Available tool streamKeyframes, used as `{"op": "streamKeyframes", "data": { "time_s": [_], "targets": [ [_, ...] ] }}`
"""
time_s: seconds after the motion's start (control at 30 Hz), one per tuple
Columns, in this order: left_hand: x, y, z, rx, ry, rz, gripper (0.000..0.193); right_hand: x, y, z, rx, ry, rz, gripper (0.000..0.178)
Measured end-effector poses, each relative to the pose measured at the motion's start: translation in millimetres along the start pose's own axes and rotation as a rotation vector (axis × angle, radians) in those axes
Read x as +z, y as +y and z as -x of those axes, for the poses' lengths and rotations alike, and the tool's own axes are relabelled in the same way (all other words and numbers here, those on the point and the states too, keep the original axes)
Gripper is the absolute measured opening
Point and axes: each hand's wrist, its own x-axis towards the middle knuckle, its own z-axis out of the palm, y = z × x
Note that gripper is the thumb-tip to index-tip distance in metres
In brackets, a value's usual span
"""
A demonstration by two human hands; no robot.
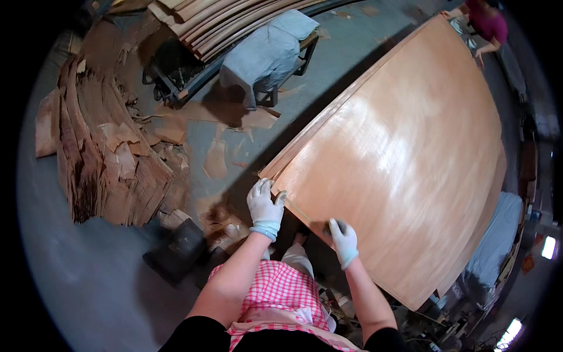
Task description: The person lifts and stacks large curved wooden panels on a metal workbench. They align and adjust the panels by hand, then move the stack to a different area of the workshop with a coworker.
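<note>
A large, smooth, light-brown wood veneer sheet (375, 158) lies on a stack of similar sheets, with other layers showing along its left edge. My left hand (267, 205), in a white glove, is closed on the sheet's near left corner, thumb on top. My right hand (343, 239), gloved too, is closed at the near edge farther right, its thumb raised over the sheet and its fingers partly hidden. At the far end, a co-worker in a dark pink top (488, 23) has both hands at the sheet's far corners.
Torn veneer scraps (111, 158) are heaped on the floor at the left. Beyond stands a rack of curved veneer strips (217, 26), beside a grey cloth-covered bench (267, 53). A dark block (175, 251) sits near my left side; a grey-blue cover (495, 234) hangs at the right.
</note>
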Motion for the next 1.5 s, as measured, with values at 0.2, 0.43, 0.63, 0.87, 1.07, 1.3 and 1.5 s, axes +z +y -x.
{"op": "streamKeyframes", "data": {
  "time_s": [0.2,0.43,0.63,0.87,1.07,1.3,1.5],
  "targets": [
    [-4,-6,-13,-0.217,0.058,0.115,0.066,67,-115,-113,-0.555,-0.283,0.610,0.025],
    [10,-9,9,-0.188,-0.165,0.065,0.078,114,-137,-165,-0.874,-0.551,1.484,0.039],
    [2,2,11,-0.254,-0.099,0.105,0.073,114,-166,-165,-0.787,-0.738,1.582,0.024],
    [16,-3,23,-0.434,-0.229,0.512,0.037,83,-156,-180,-0.897,-0.785,1.353,0.024],
    [32,-14,10,-0.661,-0.312,0.469,0.032,108,-138,-208,-0.857,-0.766,1.446,0.029],
    [42,-11,5,-0.941,-0.225,0.794,0.032,120,-147,-222,-0.485,-0.850,1.439,0.035],
    [54,-12,2,-0.935,-0.200,0.718,0.037,123,-157,-225,-0.353,-0.817,1.284,0.032]
  ]
}}
